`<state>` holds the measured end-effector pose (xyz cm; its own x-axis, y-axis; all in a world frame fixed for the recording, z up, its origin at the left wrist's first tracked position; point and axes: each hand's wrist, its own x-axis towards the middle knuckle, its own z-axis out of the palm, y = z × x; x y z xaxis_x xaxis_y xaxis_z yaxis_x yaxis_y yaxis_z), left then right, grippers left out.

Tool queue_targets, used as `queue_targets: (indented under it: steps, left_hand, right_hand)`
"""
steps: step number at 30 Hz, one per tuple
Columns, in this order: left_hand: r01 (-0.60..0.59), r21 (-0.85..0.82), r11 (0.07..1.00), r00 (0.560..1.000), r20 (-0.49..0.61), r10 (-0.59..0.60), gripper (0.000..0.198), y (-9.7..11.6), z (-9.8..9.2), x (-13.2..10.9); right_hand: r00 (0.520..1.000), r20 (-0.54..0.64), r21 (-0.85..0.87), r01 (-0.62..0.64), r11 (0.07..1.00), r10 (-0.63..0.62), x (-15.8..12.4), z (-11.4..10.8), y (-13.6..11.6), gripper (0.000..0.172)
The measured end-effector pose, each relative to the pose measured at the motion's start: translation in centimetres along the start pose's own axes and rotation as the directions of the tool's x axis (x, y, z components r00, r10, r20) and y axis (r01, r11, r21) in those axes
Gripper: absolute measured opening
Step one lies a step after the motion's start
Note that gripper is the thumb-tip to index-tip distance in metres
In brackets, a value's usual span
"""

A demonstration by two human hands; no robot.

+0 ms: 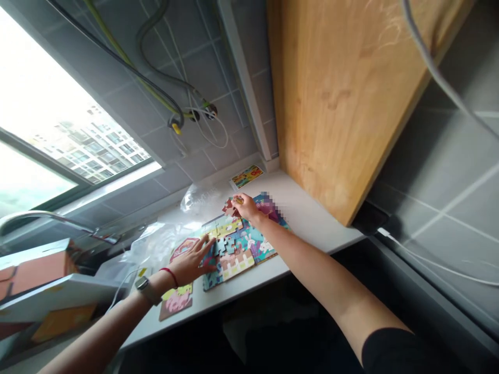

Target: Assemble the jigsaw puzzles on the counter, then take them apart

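Note:
A colourful jigsaw puzzle (241, 244) lies partly assembled on the white counter (312, 218). My left hand (193, 262) rests flat on the puzzle's left side with its fingers spread; a watch and a red string are on that wrist. My right hand (245, 206) reaches to the puzzle's far edge and pinches a dark red puzzle piece (229, 208) there. A separate joined chunk of pieces (177, 300) lies near the counter's front edge, below my left wrist.
A crumpled clear plastic bag (198, 198) lies behind the puzzle, and a small picture card (246, 176) leans by the tiled wall. A wooden cabinet side (331, 104) rises at the right. A metal faucet (47, 221), boxes (42, 291) and a window are at the left.

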<state>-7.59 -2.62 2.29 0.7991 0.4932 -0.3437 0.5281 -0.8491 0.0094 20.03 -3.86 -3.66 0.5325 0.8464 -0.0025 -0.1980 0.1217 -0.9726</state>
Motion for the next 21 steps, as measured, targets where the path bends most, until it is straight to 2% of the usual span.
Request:
queue_targets:
  steps: [4,6,9,11,13,17,21]
  left_hand:
    - [-0.017,-0.054,0.998,0.993,-0.119,0.010,0.053,-0.3,-0.4,0.6]
    - [-0.019,-0.094,0.995,0.991,-0.130,0.006,0.053,-0.9,-0.8,1.1]
    - [-0.013,-0.135,0.991,0.995,-0.103,-0.001,0.083,-2.7,-1.4,2.0]
    - [0.013,-0.148,0.989,0.999,-0.047,-0.020,0.110,-4.3,-1.7,2.7]
    - [0.037,-0.173,0.984,0.999,0.003,-0.037,0.127,-5.7,-1.9,3.4]
    - [0.025,-0.246,0.969,1.000,0.007,-0.024,0.134,-7.5,-1.8,4.6]
    - [0.056,-0.253,0.966,0.998,-0.014,-0.061,0.131,-7.6,-1.9,5.0]
  right_hand:
    - [0.999,0.009,-0.052,0.049,0.997,-0.049,0.1,-0.1,0.3,0.015]
    - [0.998,0.006,-0.090,0.068,0.994,-0.068,0.2,-0.2,0.4,0.015]
    - [0.996,0.027,-0.158,0.084,0.984,-0.080,0.2,-0.2,0.3,0.018]
    - [0.994,0.066,-0.214,0.094,0.972,-0.082,0.0,-0.2,0.1,0.022]
    - [0.990,0.117,-0.285,0.112,0.952,-0.081,-0.3,-0.1,-0.3,0.023]
    - [0.971,0.211,-0.461,0.201,0.864,-0.114,-1.2,-0.4,-1.2,0.020]
    - [0.930,0.350,-0.614,0.319,0.722,-0.113,-2.1,-0.8,-1.8,0.021]
